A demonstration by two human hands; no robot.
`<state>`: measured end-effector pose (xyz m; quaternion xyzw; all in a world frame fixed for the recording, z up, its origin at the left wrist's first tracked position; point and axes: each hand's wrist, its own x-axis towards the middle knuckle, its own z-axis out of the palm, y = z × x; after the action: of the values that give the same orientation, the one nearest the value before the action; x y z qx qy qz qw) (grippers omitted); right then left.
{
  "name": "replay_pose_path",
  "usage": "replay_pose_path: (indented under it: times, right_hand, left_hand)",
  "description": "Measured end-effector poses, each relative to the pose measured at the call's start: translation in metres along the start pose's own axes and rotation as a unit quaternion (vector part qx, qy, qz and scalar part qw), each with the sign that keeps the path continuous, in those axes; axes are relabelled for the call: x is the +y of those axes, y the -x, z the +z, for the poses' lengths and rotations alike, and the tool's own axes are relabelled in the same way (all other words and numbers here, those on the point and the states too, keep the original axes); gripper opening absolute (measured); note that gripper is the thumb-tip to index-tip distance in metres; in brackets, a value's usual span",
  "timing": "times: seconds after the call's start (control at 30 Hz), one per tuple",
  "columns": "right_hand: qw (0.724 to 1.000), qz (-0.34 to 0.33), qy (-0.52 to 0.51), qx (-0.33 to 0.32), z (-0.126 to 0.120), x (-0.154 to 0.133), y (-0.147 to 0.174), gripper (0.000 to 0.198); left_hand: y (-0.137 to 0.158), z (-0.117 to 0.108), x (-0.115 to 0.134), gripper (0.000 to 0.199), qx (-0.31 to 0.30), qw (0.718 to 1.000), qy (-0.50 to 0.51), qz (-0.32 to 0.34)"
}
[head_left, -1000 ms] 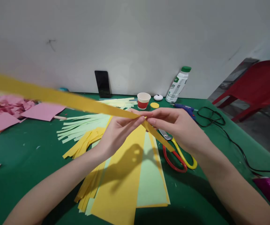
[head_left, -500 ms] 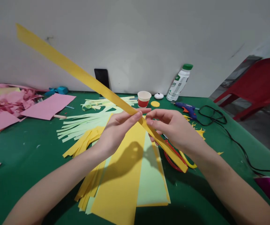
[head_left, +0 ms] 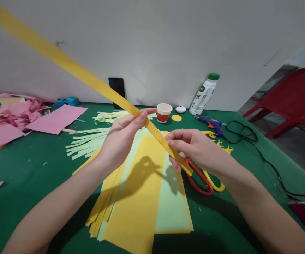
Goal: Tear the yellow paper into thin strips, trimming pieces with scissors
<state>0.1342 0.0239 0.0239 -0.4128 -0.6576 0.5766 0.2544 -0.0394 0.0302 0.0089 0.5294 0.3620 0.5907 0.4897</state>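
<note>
A long yellow paper strip point(head_left: 94, 78) slants from the upper left down towards the right, held up over the table. My left hand point(head_left: 124, 135) pinches it between thumb and fingers near its middle. Closer to the lower end, my right hand point(head_left: 191, 144) grips the strip's edge between thumb and forefinger. Below them lie a yellow paper sheet point(head_left: 136, 204) and pale green paper point(head_left: 172, 208), with yellow cut strips point(head_left: 105, 201) at their left. Scissors with red and yellow handles point(head_left: 201, 188) rest under the strip's lower end.
Pale green fringed paper point(head_left: 89, 141) lies left of centre, pink paper point(head_left: 57, 118) further left. A paper cup point(head_left: 164, 113), a bottle point(head_left: 204, 95) and a phone point(head_left: 117, 90) stand by the wall. A blue glue gun point(head_left: 212, 125) trails a black cable at right.
My left hand has slid left, away from my right hand. The strip has shifted up and left, so its upper end now leaves the view and less hangs below my right hand.
</note>
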Motion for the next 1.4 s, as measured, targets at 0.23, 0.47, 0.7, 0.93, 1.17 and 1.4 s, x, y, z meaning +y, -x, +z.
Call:
replay_pose_path:
  times: [0.23,0.47,0.7,0.93,1.17,1.4]
  right_hand:
    - [1.0,0.014,0.001,0.013,-0.005,0.0,0.002,0.019]
    - [1.0,0.009,-0.015,0.011,-0.014,-0.001,0.003,0.015]
    - [0.998,0.043,0.039,0.005,-0.029,-0.005,0.013,0.018]
    - [0.988,-0.051,0.079,0.122,-0.027,-0.004,0.006,0.018]
    - [0.929,-0.214,0.156,0.259,-0.001,0.004,-0.007,0.013]
    - [0.978,-0.119,0.092,0.143,0.006,0.0,-0.001,0.019]
  left_hand:
    - [-0.008,-0.007,0.003,0.014,0.047,0.998,-0.001,0.033]
    - [-0.011,-0.014,0.007,0.018,0.045,0.997,0.026,0.053]
    - [-0.019,-0.029,0.024,0.017,0.099,0.99,0.09,0.048]
    - [-0.028,-0.038,0.021,0.019,0.125,0.978,0.15,0.071]
    - [-0.007,-0.005,0.003,0.015,0.024,0.999,0.029,0.016]
    - [0.009,0.008,-0.006,0.032,-0.073,0.996,-0.036,-0.029]
